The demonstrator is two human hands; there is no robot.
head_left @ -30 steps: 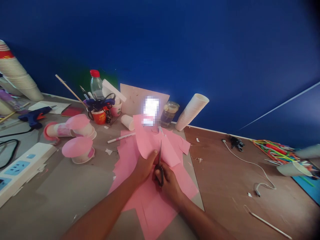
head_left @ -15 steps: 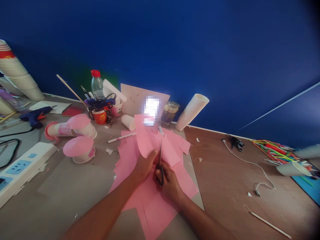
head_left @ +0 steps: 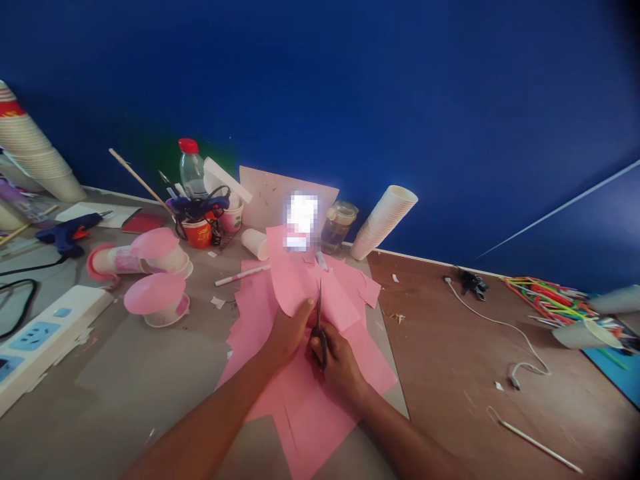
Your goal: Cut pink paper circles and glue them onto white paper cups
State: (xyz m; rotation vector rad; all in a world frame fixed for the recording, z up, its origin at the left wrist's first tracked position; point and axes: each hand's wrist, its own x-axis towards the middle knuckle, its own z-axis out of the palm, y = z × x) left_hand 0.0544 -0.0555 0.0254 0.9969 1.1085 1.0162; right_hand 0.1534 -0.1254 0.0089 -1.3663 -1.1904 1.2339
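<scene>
My left hand (head_left: 290, 330) is closed on a sheet of pink paper (head_left: 290, 283), its thumb on top near the lower edge. My right hand (head_left: 340, 360) grips a pair of scissors (head_left: 320, 333) by the dark handles, the blades pointing away from me at the paper's right side. The blades look nearly closed; whether they bite into the paper I cannot tell. More pink sheets (head_left: 325, 420) lie in a loose pile under both hands. Just beyond the held sheet stands a bright, blurred-out screen (head_left: 301, 217).
A stack of paper cups (head_left: 383, 223) and a lidded jar (head_left: 339, 227) stand by the blue wall. To the left are pink-topped cups (head_left: 160, 303), a glue gun (head_left: 70, 233) and a power strip (head_left: 45, 340). A white cable (head_left: 500, 323) and colored sticks (head_left: 545, 303) lie right.
Both hands keep nearly the same grip and place. The view has shifted very slightly, and the scissors' blades have barely moved.
</scene>
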